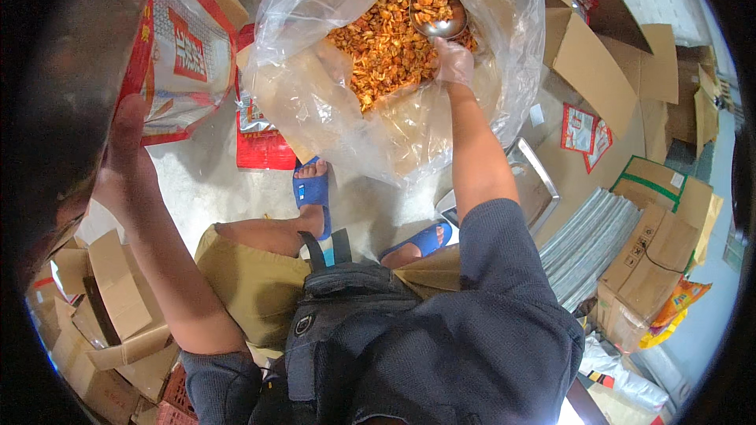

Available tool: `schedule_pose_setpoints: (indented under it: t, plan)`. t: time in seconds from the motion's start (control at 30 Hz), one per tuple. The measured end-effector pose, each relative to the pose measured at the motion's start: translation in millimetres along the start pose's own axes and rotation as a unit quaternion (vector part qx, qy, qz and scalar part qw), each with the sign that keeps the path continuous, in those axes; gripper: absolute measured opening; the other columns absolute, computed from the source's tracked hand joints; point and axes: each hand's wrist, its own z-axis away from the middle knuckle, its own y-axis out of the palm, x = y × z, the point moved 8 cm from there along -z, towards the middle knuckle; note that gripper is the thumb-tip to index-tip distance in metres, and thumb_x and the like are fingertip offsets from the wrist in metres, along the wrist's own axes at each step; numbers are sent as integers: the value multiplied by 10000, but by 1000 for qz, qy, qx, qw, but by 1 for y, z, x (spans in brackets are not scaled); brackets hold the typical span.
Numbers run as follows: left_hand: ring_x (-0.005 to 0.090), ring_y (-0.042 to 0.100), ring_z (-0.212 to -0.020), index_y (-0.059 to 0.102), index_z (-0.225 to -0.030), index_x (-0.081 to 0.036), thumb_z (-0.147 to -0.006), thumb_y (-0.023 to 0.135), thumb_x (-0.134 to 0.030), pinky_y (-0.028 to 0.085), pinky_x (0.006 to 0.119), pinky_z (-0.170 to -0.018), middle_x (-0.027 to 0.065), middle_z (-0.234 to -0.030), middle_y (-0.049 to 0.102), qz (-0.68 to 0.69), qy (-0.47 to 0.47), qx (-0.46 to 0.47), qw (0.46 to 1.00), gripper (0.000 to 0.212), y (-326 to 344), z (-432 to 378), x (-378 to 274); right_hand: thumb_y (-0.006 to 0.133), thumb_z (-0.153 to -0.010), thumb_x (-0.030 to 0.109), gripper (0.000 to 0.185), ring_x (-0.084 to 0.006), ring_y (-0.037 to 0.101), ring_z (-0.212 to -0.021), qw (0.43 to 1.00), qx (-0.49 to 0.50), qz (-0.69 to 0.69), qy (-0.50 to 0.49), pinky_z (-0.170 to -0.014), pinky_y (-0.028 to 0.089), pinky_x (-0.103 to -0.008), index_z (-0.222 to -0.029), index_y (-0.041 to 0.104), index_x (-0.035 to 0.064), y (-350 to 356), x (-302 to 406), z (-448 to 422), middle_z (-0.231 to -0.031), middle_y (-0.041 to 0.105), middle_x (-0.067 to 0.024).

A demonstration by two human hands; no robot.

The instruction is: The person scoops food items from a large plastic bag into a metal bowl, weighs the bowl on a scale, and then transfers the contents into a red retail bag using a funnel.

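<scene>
My left hand [127, 141] grips the edge of a red and white printed plastic pouch [209, 79], held up at the left; the pouch bears writing. Some of those fingers are hidden behind it. In a thin clear glove, my right hand [456, 64] holds a round metal scoop [446, 28]. Orange-brown, seasoned-looking food pieces [393, 56] fill part of the scoop and lie heaped around it. They sit inside a large clear plastic liner bag [390, 144], whose wide mouth is spread open over a cardboard box mostly hidden beneath.
Open cardboard boxes stand at right [596, 65] and lower left [121, 289]. A metal-topped platform [534, 183] rests beside my right arm. Small printed packets [579, 130] and a red package [266, 150] lie on the floor. Stacked flat sheets [590, 245] adjoin a closed carton [649, 254].
</scene>
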Motion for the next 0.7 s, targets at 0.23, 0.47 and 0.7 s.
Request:
schedule_pose_setpoints:
  t: [0.23, 0.47, 0.7]
  plan:
    - [233, 570, -936, 547, -1068, 14, -709, 742, -75, 474, 340, -858, 132, -1082, 580, -47, 8, 16, 999, 418, -12, 4, 20, 681, -796, 253, 269, -148, 510, -489, 981, -21, -163, 106, -432, 399, -296, -768, 640, -11, 35, -9, 21, -601, 554, -40]
    - [239, 557, -942, 551, -1070, 19, -698, 769, -165, 463, 332, -847, 107, -1083, 576, -191, 15, 57, 980, 469, -24, 8, 31, 608, -845, 301, 302, -157, 516, -477, 995, 20, -35, 93, -461, 417, -323, -822, 643, 2, 30, -14, -17, -586, 558, -70]
    - [254, 556, -980, 529, -1116, 8, -705, 752, -171, 469, 364, -865, 123, -1117, 566, 59, -6, 85, 995, 501, -14, 10, 23, 640, -829, 255, 210, -135, 415, -384, 988, 20, -134, 76, -360, 318, -291, -868, 678, 51, 32, -6, -12, -540, 498, -21]
